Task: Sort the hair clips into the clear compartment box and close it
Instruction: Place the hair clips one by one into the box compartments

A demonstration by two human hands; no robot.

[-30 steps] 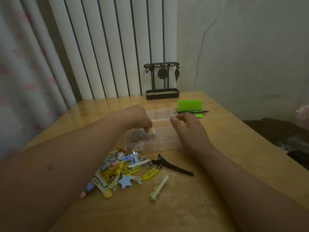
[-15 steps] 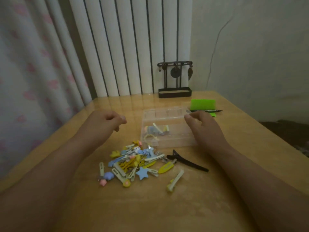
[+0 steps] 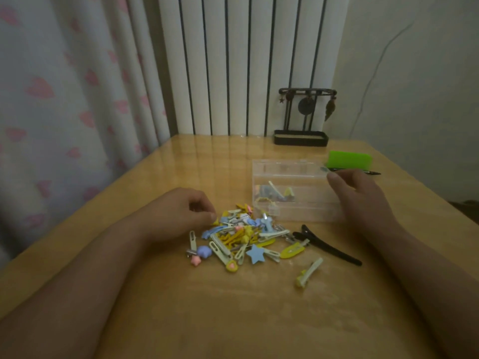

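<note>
Evidently early in the sorting. Count only four or five hair clips (image 3: pixel 274 194) inside the clear box (image 3: pixel 311 213), bunched in its near left compartment, though too dim and tangled there to swear to the number. Find the box toward the far right corner of the table (image 3: pixel 207 320), lid open at the back, so not yet closed. Reckon most of the work left: count some two dozen small coloured clips in the pile (image 3: pixel 241 237) just beside the box's near left corner, one long black clip (image 3: pixel 329 246) lying to the right of that pile, and one pale yellow clip (image 3: pixel 308 272) on its own, nearer the front edge. Reaching in with the left hand (image 3: pixel 178 213), fingers curled, tips touching a yellow clip at the pile's left side; cannot tell whether pinching it or merely touching. Steadying the box with the right hand (image 3: pixel 360 198), fingers loosely spread against its right end, gripping nothing. Beyond the box, count one green pad (image 3: pixel 348 159), one pen (image 3: pixel 368 172) laid across its near side, and one dark stand (image 3: pixel 302 138) at the far edge.
</note>
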